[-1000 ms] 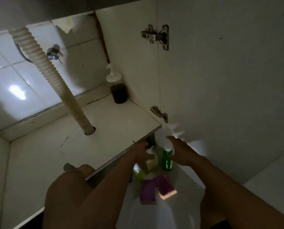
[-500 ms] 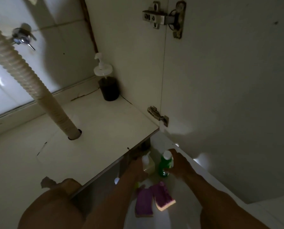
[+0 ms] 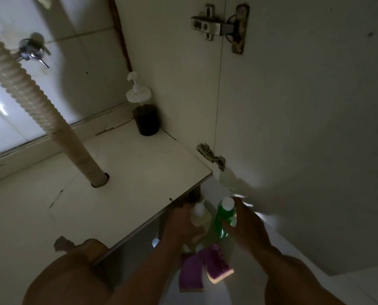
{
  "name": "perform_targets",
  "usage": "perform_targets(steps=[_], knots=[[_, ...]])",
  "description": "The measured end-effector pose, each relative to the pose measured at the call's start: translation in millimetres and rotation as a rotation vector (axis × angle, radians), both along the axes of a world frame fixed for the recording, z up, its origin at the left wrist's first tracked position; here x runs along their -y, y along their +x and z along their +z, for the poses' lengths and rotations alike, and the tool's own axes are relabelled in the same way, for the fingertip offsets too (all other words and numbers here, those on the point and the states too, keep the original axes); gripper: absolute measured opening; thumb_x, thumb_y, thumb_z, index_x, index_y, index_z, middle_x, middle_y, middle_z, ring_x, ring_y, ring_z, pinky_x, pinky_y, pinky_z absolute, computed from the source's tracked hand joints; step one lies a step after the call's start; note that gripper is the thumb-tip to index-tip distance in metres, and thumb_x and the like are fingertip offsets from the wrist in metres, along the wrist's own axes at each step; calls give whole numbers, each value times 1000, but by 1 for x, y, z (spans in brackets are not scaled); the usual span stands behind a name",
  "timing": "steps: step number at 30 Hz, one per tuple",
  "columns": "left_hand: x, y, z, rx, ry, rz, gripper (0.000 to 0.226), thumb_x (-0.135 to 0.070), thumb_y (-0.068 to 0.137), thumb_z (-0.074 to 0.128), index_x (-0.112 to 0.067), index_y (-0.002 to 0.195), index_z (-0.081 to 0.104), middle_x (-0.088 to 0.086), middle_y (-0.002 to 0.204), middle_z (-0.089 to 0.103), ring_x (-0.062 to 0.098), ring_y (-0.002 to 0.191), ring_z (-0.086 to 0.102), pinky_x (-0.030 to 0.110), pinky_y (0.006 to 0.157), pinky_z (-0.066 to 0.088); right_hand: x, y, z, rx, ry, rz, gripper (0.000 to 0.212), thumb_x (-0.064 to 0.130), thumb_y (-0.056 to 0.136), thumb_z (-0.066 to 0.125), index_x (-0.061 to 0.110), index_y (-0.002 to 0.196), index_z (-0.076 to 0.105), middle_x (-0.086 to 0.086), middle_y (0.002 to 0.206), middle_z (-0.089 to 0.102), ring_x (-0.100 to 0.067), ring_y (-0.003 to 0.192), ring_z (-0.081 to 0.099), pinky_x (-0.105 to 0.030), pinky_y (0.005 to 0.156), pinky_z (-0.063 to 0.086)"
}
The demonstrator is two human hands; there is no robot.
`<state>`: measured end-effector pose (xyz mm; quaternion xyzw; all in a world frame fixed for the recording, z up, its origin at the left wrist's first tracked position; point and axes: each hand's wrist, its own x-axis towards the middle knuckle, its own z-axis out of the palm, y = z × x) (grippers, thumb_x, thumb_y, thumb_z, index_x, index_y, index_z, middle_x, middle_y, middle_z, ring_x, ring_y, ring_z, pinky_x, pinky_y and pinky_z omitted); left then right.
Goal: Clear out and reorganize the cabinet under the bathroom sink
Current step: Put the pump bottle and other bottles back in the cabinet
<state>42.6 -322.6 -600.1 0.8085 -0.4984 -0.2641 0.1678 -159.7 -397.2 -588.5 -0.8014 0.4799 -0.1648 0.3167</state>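
Hands grip two plastic bottles just below the cabinet (image 3: 139,168) front edge: right hand (image 3: 247,225) wraps the translucent green bottle (image 3: 224,219), left hand (image 3: 181,219) clasps the pale yellow bottle (image 3: 200,216). Fuzzy purple sponges (image 3: 214,263) lie nearer. Inside, a ribbed hose (image 3: 36,102) pierces the smooth floor beside a dark pump bottle (image 3: 145,119).
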Motion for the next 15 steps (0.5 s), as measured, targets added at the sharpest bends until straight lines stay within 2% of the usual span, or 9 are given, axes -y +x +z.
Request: perform_targets(steps=[3, 5, 12, 15], knots=[[-2, 4, 31, 23, -133, -16, 81, -62, 52, 75, -16, 116, 61, -1, 107, 66, 15, 95, 63, 26, 74, 50, 6, 1, 32, 80, -113, 21, 68, 64, 80, 62, 34, 138, 44, 11, 127, 61, -11, 117, 59, -36, 91, 54], [-1, 8, 53, 66, -199, -51, 84, -70, 48, 67, -19, 115, 59, -4, 102, 63, 15, 92, 61, 28, 74, 50, 10, 4, 55, 141, -165, 35, 70, 67, 80, 59, 32, 139, 45, 10, 127, 62, -11, 114, 59, -37, 89, 54], [-6, 32, 150, 170, -391, 9, 78, -72, 51, 68, -26, 113, 59, -9, 102, 59, 10, 88, 58, 30, 74, 54, 19, 27, 136, 198, -400, 100, 68, 62, 84, 63, 25, 139, 48, 3, 116, 64, -15, 94, 62, -26, 73, 49], [-3, 48, 182, 197, -435, 52, 82, -75, 51, 68, -23, 115, 59, -7, 103, 60, 10, 86, 58, 30, 70, 56, 23, 44, 160, 214, -462, 126, 76, 72, 82, 56, 25, 141, 44, 1, 116, 67, -17, 94, 64, -33, 76, 57]])
